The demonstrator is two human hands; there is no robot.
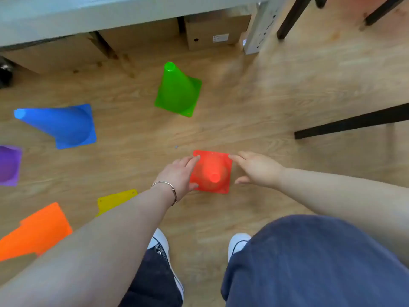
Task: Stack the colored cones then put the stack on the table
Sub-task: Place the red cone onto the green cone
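Cones [178, 91] stand scattered on wooden floor [276, 96] below table [88, 14].

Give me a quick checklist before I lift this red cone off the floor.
1. Left hand at the red cone base edge: ok.
2. Right hand at the opposite edge: ok.
3. Grip closed under the base: cannot tell.
4. Red cone upright: ok.
5. Green cone upright, ready to stack: ok.
6. Blue cone upright: ok.
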